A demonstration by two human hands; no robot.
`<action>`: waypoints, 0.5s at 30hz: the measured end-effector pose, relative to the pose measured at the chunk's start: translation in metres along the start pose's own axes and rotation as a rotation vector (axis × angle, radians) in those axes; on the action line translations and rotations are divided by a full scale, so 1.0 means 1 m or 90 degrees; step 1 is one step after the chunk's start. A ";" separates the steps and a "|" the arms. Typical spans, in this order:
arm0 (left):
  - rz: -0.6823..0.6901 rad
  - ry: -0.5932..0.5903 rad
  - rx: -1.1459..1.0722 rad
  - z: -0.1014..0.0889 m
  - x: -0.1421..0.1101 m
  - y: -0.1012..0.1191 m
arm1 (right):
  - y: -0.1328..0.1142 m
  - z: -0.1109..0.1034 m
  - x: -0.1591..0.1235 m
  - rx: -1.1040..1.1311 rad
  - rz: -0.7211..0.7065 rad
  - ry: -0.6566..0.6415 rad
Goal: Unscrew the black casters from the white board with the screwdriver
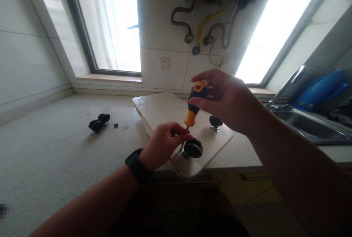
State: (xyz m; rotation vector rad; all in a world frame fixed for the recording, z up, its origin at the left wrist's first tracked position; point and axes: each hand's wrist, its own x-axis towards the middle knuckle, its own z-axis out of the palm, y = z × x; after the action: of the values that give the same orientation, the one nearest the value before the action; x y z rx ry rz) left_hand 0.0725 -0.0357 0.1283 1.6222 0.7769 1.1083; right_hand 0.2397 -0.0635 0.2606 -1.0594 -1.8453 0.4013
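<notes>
My right hand (220, 96) is closed round the yellow and black handle of a screwdriver (194, 103), which stands tilted with its shaft pointing down. My left hand (169, 139), with a black watch on its wrist, pinches the shaft low down. Beside these fingers a black caster wheel (193, 148) sits on its metal plate at the near corner of a white board (166, 110). The screwdriver's tip reaches down by that plate; the screw itself is too small to make out. Another caster (215, 122) stands on the board's right corner.
Two loose black casters (99, 122) and a small pile of screws (116, 125) lie on the speckled countertop (68, 156) at left. The board's near corner juts past the counter edge. At right is a sink (310, 123) with a faucet (286, 85) and a blue container (319, 90).
</notes>
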 end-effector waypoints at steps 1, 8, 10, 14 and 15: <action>0.001 0.000 0.001 0.000 0.000 0.000 | 0.000 0.000 0.000 0.000 0.001 0.001; 0.006 -0.007 -0.016 0.001 0.000 -0.001 | -0.001 0.000 -0.001 0.009 0.011 -0.001; 0.008 -0.005 -0.014 0.001 0.000 -0.001 | -0.001 0.000 -0.001 0.009 0.012 -0.003; 0.009 -0.006 -0.011 0.001 0.000 -0.001 | -0.001 0.000 -0.001 0.003 0.006 -0.004; 0.009 -0.006 -0.010 0.001 0.000 -0.001 | -0.001 0.000 -0.001 0.003 0.003 -0.004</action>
State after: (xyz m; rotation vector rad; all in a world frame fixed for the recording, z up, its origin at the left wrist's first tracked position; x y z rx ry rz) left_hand 0.0734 -0.0360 0.1277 1.6206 0.7508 1.1134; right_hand 0.2394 -0.0645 0.2604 -1.0612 -1.8463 0.4120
